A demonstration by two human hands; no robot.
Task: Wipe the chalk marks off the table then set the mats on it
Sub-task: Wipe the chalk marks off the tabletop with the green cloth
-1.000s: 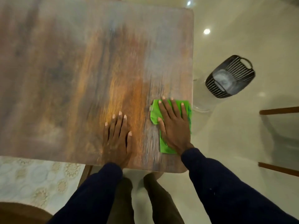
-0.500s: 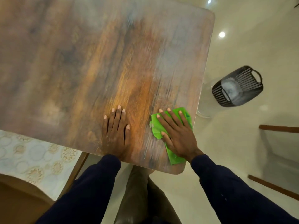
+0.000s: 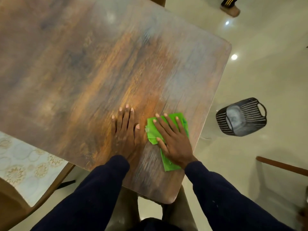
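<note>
The wooden table (image 3: 100, 72) fills most of the view, its grain blurred by motion. A pale chalky haze shows on its far right part. My right hand (image 3: 173, 139) presses flat, fingers spread, on a green cloth (image 3: 167, 161) near the table's right front corner. My left hand (image 3: 125, 130) rests flat on the bare wood just left of the cloth. A patterned white and gold mat (image 3: 25, 165) lies on a chair seat below the table's left front edge.
A black slotted basket (image 3: 241, 116) stands on the pale tiled floor right of the table. A wooden chair rail (image 3: 281, 165) crosses the right edge. A chair back (image 3: 11, 205) shows at the lower left. My legs are under the table's front corner.
The view has swung, so the table now sits turned and its right corner shows further right. Both hands stay flat, the right one shifting slightly on the green cloth.
</note>
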